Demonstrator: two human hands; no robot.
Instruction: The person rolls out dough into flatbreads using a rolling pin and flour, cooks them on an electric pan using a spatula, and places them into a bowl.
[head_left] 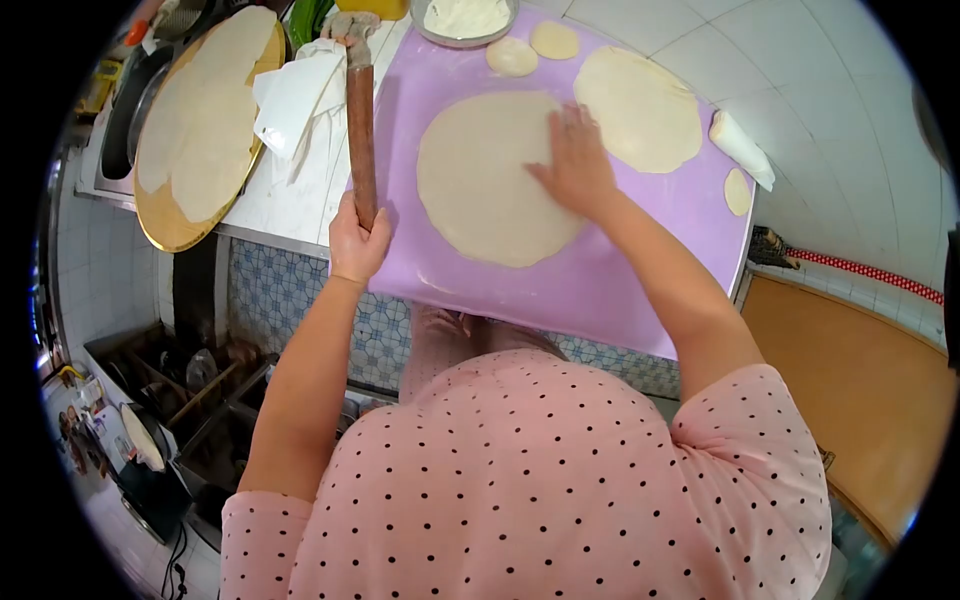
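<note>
My left hand [361, 245] is wrapped round the near end of a wooden rolling pin [361, 130]; its long axis runs away from me, beside the dough sheet [475, 180], off its left edge. Far end meets something greyish, unclear. My right hand [582, 168] is flat, fingers extended, thumb spread, holding nothing; it rests on the sheet's right side, so most of the dough lies left of those fingers. Right is the nearer hand. Sheet sits mid-mat on the purple mat [620, 270].

Containers: bowl [463, 43] at the mat's far edge, white powder [467, 16] inside. Divided box [205, 394] low left, contents too dark.
</note>
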